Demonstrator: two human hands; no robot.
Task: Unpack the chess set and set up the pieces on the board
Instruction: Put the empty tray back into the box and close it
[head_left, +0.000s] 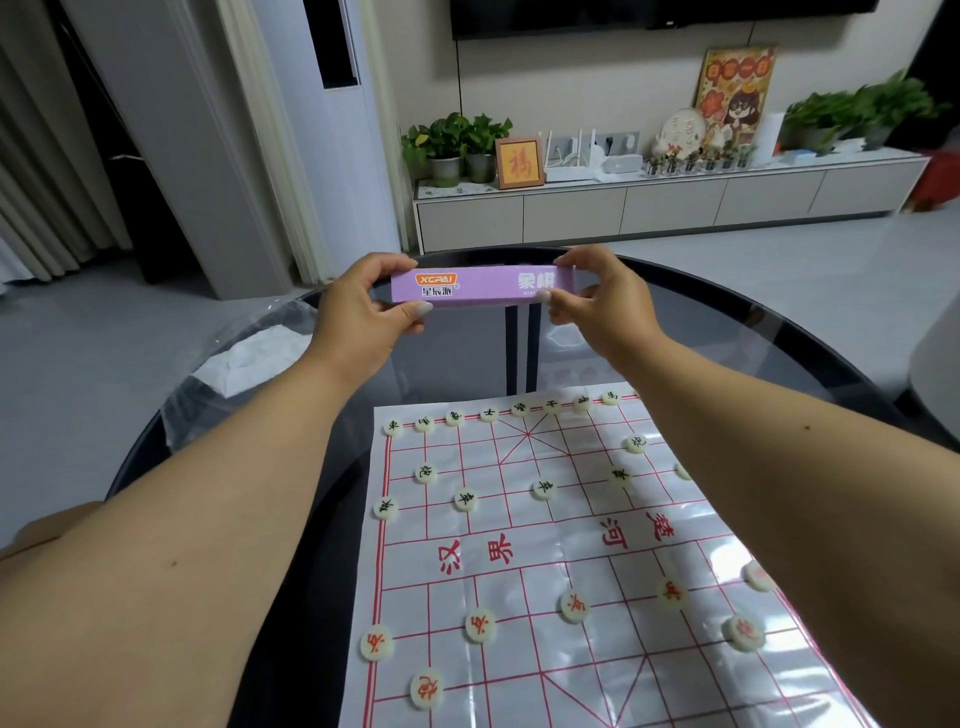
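A long purple chess box (483, 286) with white and orange lettering is held level above the far side of the table. My left hand (363, 306) grips its left end and my right hand (597, 296) pinches its right end. Below lies the white plastic board sheet (571, 551) with red grid lines. Several cream round pieces with black characters (543, 488) stand on its far half. Several with red characters (480, 625) stand on the near half. My right forearm covers the board's right side.
The board rests on a round dark glass table (727, 332). A crumpled clear plastic bag (244, 358) lies at the table's left edge. Beyond stand a low white cabinet (623, 208) with potted plants, frames and a router.
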